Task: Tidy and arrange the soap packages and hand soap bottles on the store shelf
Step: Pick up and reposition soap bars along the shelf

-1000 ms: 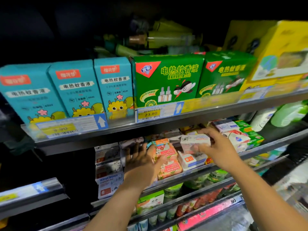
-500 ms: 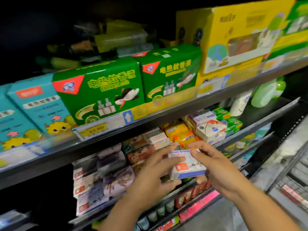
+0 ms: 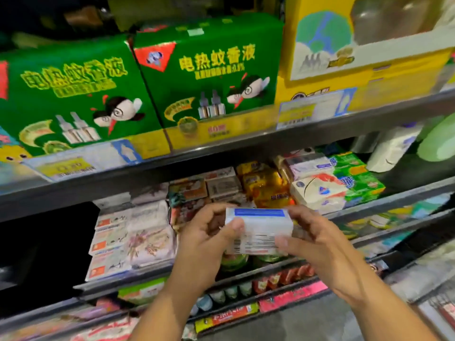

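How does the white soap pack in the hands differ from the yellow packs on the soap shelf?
Colour: the white soap pack is white with a blue band, while the yellow packs are glossy yellow-orange.
Place: the white soap pack is in front of the shelf, gripped at its ends by the left hand and right hand. The yellow packs lie piled on the shelf, untouched.
Face: the white soap pack shows its barcode side; no barcode shows on the yellow packs.
Shared: both are small, block-shaped.

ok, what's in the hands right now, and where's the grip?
A white soap box: left hand grips its left end, right hand its right end, thumbs on the near face.
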`<state>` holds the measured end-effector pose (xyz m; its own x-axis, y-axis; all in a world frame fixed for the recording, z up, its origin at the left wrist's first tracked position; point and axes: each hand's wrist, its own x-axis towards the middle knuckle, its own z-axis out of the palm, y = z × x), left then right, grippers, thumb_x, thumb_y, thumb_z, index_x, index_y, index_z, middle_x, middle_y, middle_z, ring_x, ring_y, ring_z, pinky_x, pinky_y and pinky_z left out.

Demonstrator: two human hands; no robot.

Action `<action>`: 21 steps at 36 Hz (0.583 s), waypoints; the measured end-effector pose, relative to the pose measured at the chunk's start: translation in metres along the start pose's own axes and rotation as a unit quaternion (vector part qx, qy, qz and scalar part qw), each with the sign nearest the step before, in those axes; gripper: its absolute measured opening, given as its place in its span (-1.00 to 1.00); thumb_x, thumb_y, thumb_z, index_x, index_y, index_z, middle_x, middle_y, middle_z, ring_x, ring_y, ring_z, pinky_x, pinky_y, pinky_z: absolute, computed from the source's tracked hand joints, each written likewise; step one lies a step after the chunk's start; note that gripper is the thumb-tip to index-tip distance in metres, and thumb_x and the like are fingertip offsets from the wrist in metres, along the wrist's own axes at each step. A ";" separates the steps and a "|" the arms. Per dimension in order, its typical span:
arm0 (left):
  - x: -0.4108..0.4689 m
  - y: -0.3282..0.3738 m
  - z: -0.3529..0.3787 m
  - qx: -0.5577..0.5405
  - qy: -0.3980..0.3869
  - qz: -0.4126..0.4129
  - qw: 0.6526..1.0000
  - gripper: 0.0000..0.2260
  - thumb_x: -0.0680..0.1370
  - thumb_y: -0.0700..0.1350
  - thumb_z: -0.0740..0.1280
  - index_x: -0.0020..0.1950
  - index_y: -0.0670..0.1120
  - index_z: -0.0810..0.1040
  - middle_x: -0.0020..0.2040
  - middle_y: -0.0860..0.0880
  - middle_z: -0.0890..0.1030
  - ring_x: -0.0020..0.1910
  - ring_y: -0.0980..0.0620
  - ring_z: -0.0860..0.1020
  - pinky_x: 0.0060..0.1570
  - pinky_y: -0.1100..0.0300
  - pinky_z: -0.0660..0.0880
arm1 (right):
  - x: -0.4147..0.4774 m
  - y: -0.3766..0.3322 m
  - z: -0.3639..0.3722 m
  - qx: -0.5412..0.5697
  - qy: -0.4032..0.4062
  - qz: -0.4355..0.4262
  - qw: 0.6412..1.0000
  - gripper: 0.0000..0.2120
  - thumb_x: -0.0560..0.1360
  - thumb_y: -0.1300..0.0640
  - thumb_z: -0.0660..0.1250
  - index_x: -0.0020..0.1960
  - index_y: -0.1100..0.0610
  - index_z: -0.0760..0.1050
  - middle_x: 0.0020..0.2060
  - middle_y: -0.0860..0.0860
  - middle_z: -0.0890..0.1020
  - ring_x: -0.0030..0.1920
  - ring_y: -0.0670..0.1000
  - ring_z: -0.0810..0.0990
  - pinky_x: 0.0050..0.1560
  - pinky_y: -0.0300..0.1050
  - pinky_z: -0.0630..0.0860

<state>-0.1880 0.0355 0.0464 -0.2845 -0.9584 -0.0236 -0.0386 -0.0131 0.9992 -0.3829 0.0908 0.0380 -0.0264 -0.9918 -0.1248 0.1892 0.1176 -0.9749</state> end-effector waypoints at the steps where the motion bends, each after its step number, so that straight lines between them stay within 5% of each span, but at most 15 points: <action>1: 0.000 0.000 0.003 0.011 0.016 -0.006 1.000 -0.70 0.38 0.11 0.36 0.08 0.07 0.58 -0.21 0.07 0.68 -0.34 0.06 0.60 -0.43 0.20 0.53 | 0.002 0.001 0.000 -0.009 0.005 -0.008 1.000 -0.47 0.34 0.23 0.57 0.26 0.09 0.50 0.06 0.01 0.71 0.00 0.03 0.71 -0.09 -0.21 0.60; 6: 0.005 -0.010 0.007 0.012 0.065 -0.014 0.998 -0.60 0.41 0.23 0.34 0.22 0.17 0.54 -0.20 0.01 0.64 -0.42 -0.02 0.49 -0.51 0.19 0.43 | 0.015 0.007 -0.006 -0.062 0.026 -0.065 0.996 -0.57 0.33 0.11 0.47 0.15 -0.18 0.53 0.09 -0.18 0.65 -0.09 0.11 0.69 -0.07 -0.01 0.63; 9: 0.008 -0.021 0.005 -0.013 0.038 0.011 0.999 -0.65 0.45 0.25 0.42 0.22 0.31 0.55 -0.11 -0.01 0.68 -0.41 -0.02 0.53 -0.51 0.25 0.39 | 0.024 0.002 -0.007 -0.024 0.032 -0.076 0.996 -0.80 0.36 0.05 0.41 -0.03 -0.12 0.61 -0.07 -0.10 0.68 -0.12 0.09 0.68 -0.25 0.07 0.65; 11: 0.009 -0.028 0.000 0.001 -0.008 0.025 1.000 -0.39 0.30 0.20 0.53 0.34 0.30 0.48 0.05 0.01 0.68 -0.20 0.01 0.63 -0.41 0.24 0.49 | 0.032 -0.001 -0.007 0.007 0.046 -0.066 0.997 -0.87 0.35 0.02 0.38 -0.12 -0.07 0.65 -0.12 0.03 0.66 -0.14 0.07 0.67 -0.33 -0.05 0.61; 14: 0.013 -0.028 -0.005 0.106 -0.044 0.025 0.993 -0.11 0.19 0.26 0.62 0.44 0.42 0.29 0.25 0.28 0.56 0.12 0.08 0.60 -0.07 0.07 0.63 | 0.044 -0.003 -0.010 0.036 0.026 -0.058 0.997 -0.77 0.34 -0.08 0.43 -0.07 -0.01 0.69 -0.01 0.25 0.62 -0.03 0.24 0.65 -0.30 -0.11 0.61; 17: 0.017 -0.024 -0.004 0.174 0.001 0.055 0.983 -0.30 0.39 -0.05 0.55 0.36 0.39 0.28 0.05 0.55 0.52 -0.04 0.45 0.55 -0.11 0.48 0.49 | 0.052 0.001 -0.019 0.095 -0.088 -0.021 0.991 -0.39 0.15 -0.16 0.66 0.13 0.05 0.67 0.10 0.20 0.67 0.03 0.23 0.68 -0.22 -0.11 0.64; 19: 0.023 -0.031 -0.011 0.195 0.045 0.065 0.978 -0.37 0.41 -0.14 0.54 0.31 0.35 0.38 -0.06 0.25 0.63 -0.20 0.33 0.57 -0.15 0.46 0.49 | 0.055 0.006 -0.025 0.098 -0.154 -0.008 0.983 -0.29 0.09 0.00 0.71 0.23 0.01 0.62 0.13 0.20 0.67 0.05 0.22 0.69 -0.13 -0.11 0.64; 21: 0.026 -0.043 -0.018 0.180 0.057 0.074 0.979 -0.43 0.31 -0.04 0.58 0.25 0.30 0.52 -0.08 -0.02 0.68 -0.13 0.11 0.65 -0.01 0.16 0.61 | 0.057 0.013 -0.029 0.052 -0.160 -0.011 0.986 -0.26 0.09 0.19 0.66 0.25 -0.09 0.61 0.08 0.20 0.69 -0.02 0.18 0.71 -0.10 -0.14 0.63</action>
<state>-0.1764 0.0059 0.0034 -0.2044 -0.9681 0.1452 -0.3463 0.2103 0.9142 -0.4100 0.0370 0.0130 0.2756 -0.9610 -0.0236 0.2917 0.1070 -0.9505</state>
